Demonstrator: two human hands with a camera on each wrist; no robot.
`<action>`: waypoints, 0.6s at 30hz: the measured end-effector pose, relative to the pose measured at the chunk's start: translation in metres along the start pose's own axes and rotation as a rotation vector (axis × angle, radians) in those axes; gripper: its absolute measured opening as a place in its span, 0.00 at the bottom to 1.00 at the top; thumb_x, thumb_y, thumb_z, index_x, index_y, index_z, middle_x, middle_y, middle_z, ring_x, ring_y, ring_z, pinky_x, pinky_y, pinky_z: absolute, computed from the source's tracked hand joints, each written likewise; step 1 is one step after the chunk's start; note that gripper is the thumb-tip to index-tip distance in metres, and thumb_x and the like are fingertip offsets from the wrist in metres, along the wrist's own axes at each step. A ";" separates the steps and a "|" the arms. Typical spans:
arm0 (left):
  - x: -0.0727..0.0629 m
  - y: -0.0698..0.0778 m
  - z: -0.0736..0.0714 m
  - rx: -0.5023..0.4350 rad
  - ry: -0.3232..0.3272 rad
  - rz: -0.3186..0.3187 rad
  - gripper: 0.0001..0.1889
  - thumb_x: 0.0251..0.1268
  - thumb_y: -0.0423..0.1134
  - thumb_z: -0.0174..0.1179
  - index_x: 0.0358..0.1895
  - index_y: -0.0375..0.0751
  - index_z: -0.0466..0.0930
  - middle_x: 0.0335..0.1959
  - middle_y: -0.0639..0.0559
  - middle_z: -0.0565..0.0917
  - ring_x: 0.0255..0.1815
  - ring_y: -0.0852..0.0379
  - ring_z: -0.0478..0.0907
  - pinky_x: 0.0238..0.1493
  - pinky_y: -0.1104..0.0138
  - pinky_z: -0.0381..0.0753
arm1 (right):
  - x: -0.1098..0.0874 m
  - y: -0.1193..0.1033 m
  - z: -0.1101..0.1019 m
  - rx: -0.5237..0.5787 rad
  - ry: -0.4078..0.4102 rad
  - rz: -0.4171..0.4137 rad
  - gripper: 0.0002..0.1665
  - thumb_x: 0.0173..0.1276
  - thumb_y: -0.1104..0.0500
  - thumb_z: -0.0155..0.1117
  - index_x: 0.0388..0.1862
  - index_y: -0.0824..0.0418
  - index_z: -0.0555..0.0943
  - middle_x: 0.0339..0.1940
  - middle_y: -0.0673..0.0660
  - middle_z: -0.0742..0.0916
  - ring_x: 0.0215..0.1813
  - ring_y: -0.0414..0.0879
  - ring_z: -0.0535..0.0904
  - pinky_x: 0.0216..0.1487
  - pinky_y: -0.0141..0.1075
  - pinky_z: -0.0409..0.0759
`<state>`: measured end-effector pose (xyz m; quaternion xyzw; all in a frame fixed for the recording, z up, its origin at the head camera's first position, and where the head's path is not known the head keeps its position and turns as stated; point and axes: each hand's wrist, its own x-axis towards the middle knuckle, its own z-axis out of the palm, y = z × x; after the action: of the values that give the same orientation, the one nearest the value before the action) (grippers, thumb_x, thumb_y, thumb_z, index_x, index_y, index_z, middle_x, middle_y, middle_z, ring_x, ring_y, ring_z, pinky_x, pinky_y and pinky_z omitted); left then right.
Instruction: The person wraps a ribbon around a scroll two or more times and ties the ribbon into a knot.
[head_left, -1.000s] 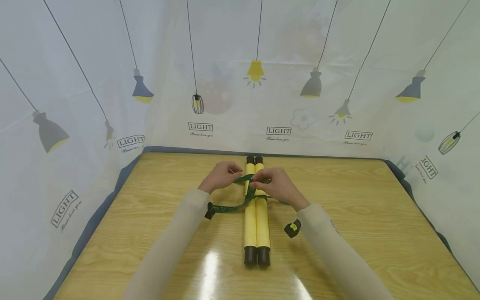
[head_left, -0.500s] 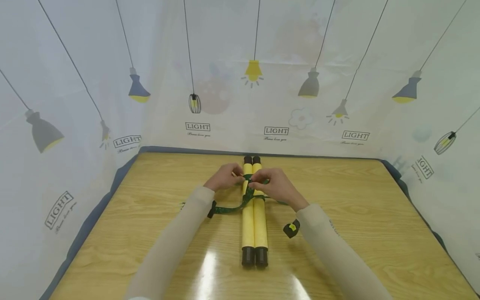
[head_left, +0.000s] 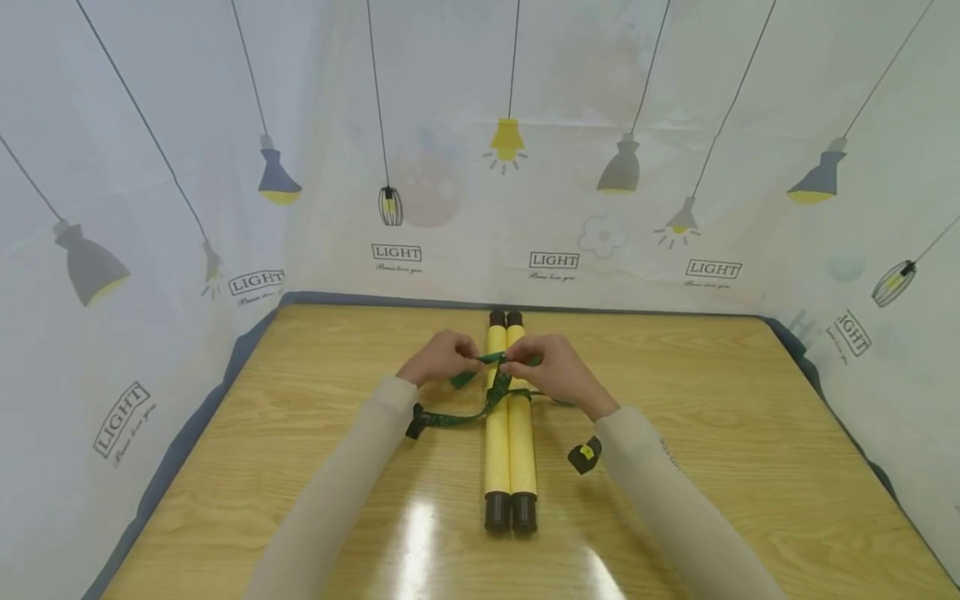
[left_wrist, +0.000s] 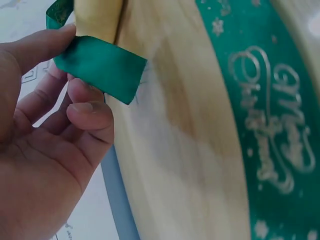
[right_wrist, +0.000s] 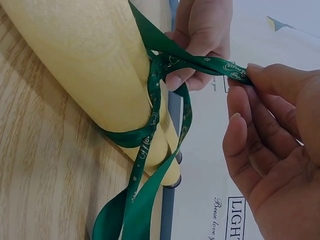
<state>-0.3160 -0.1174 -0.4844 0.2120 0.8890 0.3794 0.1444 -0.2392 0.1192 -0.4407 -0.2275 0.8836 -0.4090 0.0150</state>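
Two yellow tubes (head_left: 497,454) with black end caps lie side by side on the table, pointing away from me. Around their middle runs a green ribbon (head_left: 453,419), printed with silvery lettering and snowflakes, crossing itself on top. Left of the tubes, my left hand (head_left: 442,357) pinches the ribbon; in the left wrist view its short free end (left_wrist: 102,65) sticks out past the thumb. Over the tubes, my right hand (head_left: 551,367) pinches a narrow fold of ribbon (right_wrist: 220,66) between thumb and index finger. My fingers partly hide the crossing in the head view.
The wooden table (head_left: 300,467) ends at a printed white curtain (head_left: 480,208) at the back and sides. Small black objects sit beside the sleeves, the right one (head_left: 585,455) with a yellow patch. A length of ribbon (left_wrist: 270,120) trails close to the left wrist camera.
My left hand moved right toward the crossing, then back left, and a ribbon end now hangs below it. My right hand keeps its pinch nearly in place.
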 end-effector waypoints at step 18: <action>-0.046 0.001 -0.023 -0.219 -0.104 -0.042 0.13 0.78 0.49 0.58 0.44 0.45 0.87 0.31 0.53 0.82 0.29 0.56 0.71 0.35 0.62 0.74 | 0.000 0.000 -0.001 0.003 0.000 0.028 0.11 0.73 0.50 0.68 0.47 0.54 0.87 0.40 0.52 0.90 0.42 0.51 0.86 0.39 0.38 0.83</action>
<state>-0.2856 -0.1531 -0.4641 0.1955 0.8378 0.4596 0.2206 -0.2397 0.1197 -0.4398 -0.2153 0.8861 -0.4099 0.0211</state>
